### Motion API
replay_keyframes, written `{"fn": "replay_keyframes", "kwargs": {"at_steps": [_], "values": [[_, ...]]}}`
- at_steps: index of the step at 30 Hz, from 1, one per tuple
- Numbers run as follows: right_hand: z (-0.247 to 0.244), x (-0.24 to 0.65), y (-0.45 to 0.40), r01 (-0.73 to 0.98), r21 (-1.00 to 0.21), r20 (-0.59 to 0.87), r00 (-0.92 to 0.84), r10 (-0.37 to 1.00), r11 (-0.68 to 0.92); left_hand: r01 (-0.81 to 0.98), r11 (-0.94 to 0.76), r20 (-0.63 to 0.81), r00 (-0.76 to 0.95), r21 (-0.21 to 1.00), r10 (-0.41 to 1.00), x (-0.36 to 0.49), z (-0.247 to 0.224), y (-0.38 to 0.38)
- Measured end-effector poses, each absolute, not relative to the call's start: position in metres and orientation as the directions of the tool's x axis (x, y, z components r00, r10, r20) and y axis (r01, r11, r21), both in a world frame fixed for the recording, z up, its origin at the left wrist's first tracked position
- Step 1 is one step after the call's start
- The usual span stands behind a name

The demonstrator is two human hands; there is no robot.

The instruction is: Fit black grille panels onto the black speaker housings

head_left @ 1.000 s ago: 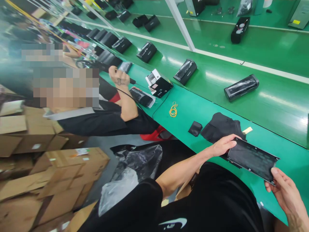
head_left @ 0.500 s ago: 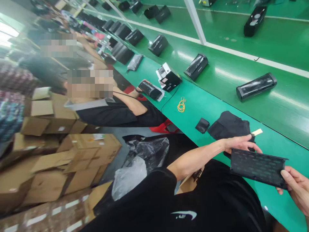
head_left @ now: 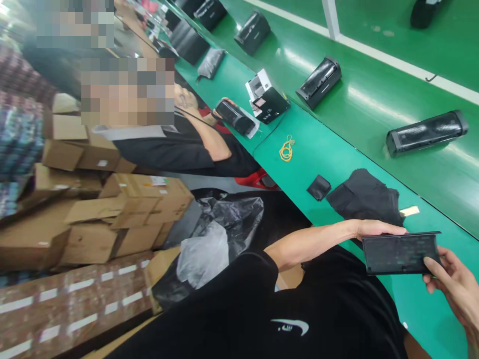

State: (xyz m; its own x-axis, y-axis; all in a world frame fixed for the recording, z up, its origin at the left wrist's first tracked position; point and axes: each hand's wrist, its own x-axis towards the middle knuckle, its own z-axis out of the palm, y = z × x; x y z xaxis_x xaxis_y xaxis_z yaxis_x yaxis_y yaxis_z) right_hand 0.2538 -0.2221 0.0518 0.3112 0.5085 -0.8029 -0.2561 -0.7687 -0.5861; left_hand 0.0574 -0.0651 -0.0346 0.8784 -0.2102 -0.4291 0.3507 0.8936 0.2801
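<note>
A black rectangular grille panel (head_left: 398, 255), with a raised rim and faint rows of slots, is held level over the green bench. My right hand (head_left: 449, 281) grips its right end, thumb on the near face and fingers behind. Along the panel's upper left edge lies my left hand (head_left: 376, 228), closed against it, its fingertips partly hidden behind. A heap of black cloth pieces (head_left: 364, 197) rests just beyond my left hand. A cream strip (head_left: 409, 211) pokes out from the heap's right side. Left of the cloth is a small folded black piece (head_left: 319, 187).
Black cylindrical speakers (head_left: 426, 133) stand along the green conveyor (head_left: 370, 119) behind the bench. Yellow rubber bands (head_left: 286, 148) and a black-and-white box (head_left: 267, 97) lie leftward. A co-worker's arm (head_left: 209, 134) reaches to another speaker (head_left: 235, 117). Cardboard boxes (head_left: 149, 199) fill the floor at left.
The panel has turned from a slant to nearly level. My left hand has come from the cloth side to the panel's upper edge. The view has shifted slightly.
</note>
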Motion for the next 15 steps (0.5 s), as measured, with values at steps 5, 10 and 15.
{"fn": "replay_keyframes", "kwargs": {"at_steps": [5, 10, 15], "values": [[0.051, 0.254, -0.214, -0.16, -0.555, -0.815, 0.301, 0.495, -0.817, 0.333, 0.907, -0.452, 0.871, 0.257, -0.191, 0.06, -0.041, -0.068], [0.057, 0.254, -0.21, -0.154, -0.549, -0.814, 0.324, 0.483, -0.822, 0.319, 0.916, -0.436, 0.879, 0.243, -0.191, 0.061, -0.041, -0.068], [0.058, 0.25, -0.204, -0.166, -0.549, -0.807, 0.363, 0.467, -0.82, 0.299, 0.928, -0.43, 0.884, 0.22, -0.183, 0.062, -0.042, -0.069]]}}
